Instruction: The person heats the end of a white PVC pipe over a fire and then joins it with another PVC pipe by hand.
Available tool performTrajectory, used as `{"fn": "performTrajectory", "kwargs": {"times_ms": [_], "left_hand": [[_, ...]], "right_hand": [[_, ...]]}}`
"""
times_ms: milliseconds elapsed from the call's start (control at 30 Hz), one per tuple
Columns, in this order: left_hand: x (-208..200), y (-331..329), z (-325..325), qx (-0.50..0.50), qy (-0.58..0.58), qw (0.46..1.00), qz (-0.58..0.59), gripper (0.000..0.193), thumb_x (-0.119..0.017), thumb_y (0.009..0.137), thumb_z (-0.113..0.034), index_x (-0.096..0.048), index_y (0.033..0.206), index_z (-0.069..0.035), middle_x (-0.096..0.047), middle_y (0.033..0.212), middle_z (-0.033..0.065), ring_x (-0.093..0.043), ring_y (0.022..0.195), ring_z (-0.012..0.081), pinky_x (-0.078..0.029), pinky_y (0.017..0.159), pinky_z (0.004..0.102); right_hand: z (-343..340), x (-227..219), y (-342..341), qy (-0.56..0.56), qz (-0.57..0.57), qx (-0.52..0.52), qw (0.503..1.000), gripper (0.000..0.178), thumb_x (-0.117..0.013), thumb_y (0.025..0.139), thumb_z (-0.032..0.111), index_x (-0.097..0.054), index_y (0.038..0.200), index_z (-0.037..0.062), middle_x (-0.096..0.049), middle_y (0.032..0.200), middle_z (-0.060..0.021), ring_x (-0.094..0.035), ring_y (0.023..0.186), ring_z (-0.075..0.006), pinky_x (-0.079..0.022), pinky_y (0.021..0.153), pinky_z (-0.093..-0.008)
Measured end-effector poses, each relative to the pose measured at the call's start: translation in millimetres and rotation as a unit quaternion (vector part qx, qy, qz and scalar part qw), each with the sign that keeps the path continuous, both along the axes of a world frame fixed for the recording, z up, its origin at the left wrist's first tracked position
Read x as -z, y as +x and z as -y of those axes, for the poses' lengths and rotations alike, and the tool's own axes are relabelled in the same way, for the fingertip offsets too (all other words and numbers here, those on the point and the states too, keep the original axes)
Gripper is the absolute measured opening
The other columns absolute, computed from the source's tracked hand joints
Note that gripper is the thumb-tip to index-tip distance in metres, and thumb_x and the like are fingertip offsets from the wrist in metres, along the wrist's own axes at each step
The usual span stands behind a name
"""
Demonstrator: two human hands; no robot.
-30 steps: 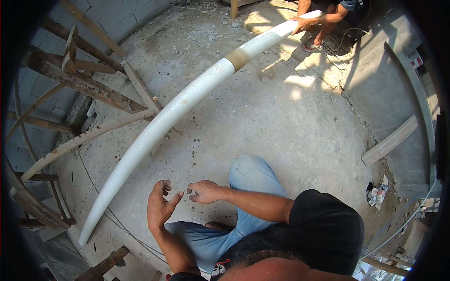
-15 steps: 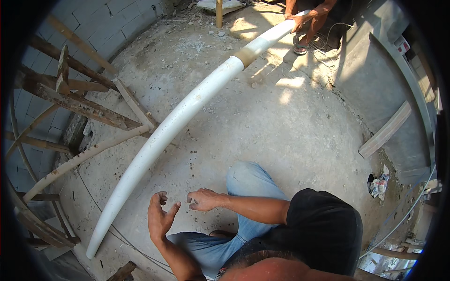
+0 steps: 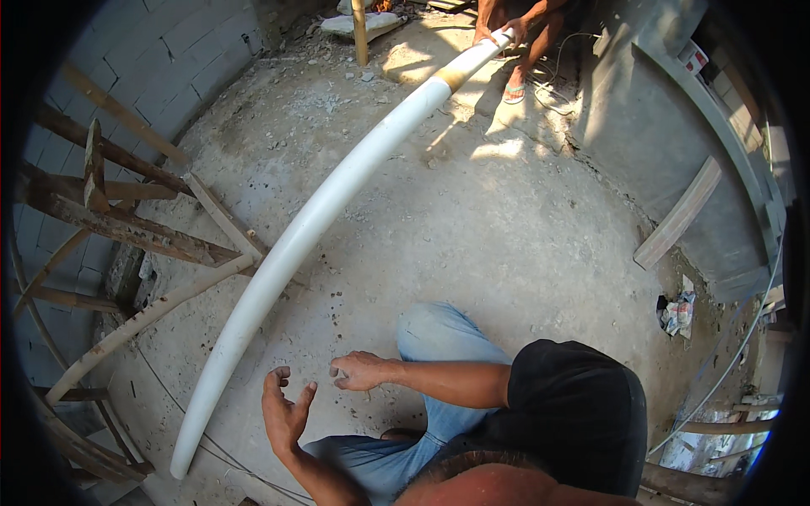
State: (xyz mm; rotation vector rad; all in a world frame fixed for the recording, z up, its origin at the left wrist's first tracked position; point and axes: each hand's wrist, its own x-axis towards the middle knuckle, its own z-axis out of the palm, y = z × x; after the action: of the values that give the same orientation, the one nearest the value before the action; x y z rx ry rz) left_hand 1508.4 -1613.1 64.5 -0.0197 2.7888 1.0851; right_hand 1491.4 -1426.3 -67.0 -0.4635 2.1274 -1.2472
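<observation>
While the head view is the only one to go by, it shows the key relation plainly. Both of the person's hands sit low in the picture, empty as far as I can tell. The left hand (image 3: 285,413) is raised with palm open and fingers spread and slightly curled, clamped on nothing. The right hand (image 3: 361,369) lies just beside it, at about two o'clock from it, fingers loosely bent; something tiny may be pinched at its fingertips, but it is too small to tell. The two hands are close together but not touching.

From the hands, the long white pipe (image 3: 312,228) lies toward ten to eleven o'clock. Its long axis runs from a near end at about seven o'clock in the picture, low and left of the left hand, up to the one o'clock corner. There another person's hand (image 3: 511,30) grips the far end. A tan band (image 3: 450,78) wraps the pipe near that far end. The bend along its length looks like the lens's doing.

The left hand is the nearer one to the pipe. It is near the pipe's lower stretch yet apart from it, with bare concrete floor (image 3: 506,219) between. Rough timber props (image 3: 126,228) lean beyond the pipe at nine o'clock.
</observation>
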Motion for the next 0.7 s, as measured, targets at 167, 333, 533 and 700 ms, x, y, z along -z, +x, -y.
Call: {"fn": "performTrajectory", "kwargs": {"times_ms": [167, 333, 533, 700], "left_hand": [[5.2, -0.7, 3.5, 0.001, -0.006, 1.0, -0.007, 0.049, -0.08, 0.072, -0.018, -0.056, 0.109, 0.002, -0.061, 0.104, 0.0176, -0.057, 0.093, 0.0299, -0.046, 0.078, 0.0386], [8.1, -1.9, 0.3, -0.005, 0.001, 1.0, 0.003, 0.048, -0.08, 0.072, -0.017, -0.056, 0.108, 0.002, -0.061, 0.103, 0.0167, -0.056, 0.091, 0.029, -0.046, 0.078, 0.039], [13.3, -3.8, 3.8, -0.004, 0.009, 1.0, -0.005, 0.046, -0.08, 0.072, -0.017, -0.056, 0.106, 0.002, -0.061, 0.098, 0.015, -0.055, 0.088, 0.0277, -0.046, 0.076, 0.0386], [13.0, -6.3, 0.8, -0.014, 0.015, 1.0, 0.001, 0.045, -0.08, 0.072, -0.017, -0.056, 0.105, 0.002, -0.061, 0.096, 0.0142, -0.055, 0.086, 0.0269, -0.045, 0.075, 0.0382]], "right_hand": [[1.0, 5.0, -1.0, -0.012, -0.031, 0.018, 0.999, 0.037, -0.064, 0.083, 0.03, -0.062, 0.109, 0.0031, -0.068, 0.094, -0.0218, -0.065, 0.092, -0.0378, -0.049, 0.081, -0.0469], [-1.0, 9.3, -3.2, -0.014, -0.043, 0.024, 0.999, 0.038, -0.064, 0.083, 0.03, -0.062, 0.109, 0.0029, -0.068, 0.095, -0.0221, -0.065, 0.093, -0.0383, -0.05, 0.082, -0.0468], [-3.3, 1.4, -6.7, -0.026, -0.04, 0.036, 0.998, 0.039, -0.065, 0.082, 0.031, -0.061, 0.109, 0.0018, -0.067, 0.095, -0.0235, -0.065, 0.093, -0.0387, -0.05, 0.082, -0.0462], [-6.3, 2.7, -8.7, -0.035, -0.047, 0.037, 0.998, 0.039, -0.064, 0.082, 0.03, -0.061, 0.108, 0.0013, -0.067, 0.096, -0.0235, -0.065, 0.093, -0.0386, -0.05, 0.082, -0.0457]]}}
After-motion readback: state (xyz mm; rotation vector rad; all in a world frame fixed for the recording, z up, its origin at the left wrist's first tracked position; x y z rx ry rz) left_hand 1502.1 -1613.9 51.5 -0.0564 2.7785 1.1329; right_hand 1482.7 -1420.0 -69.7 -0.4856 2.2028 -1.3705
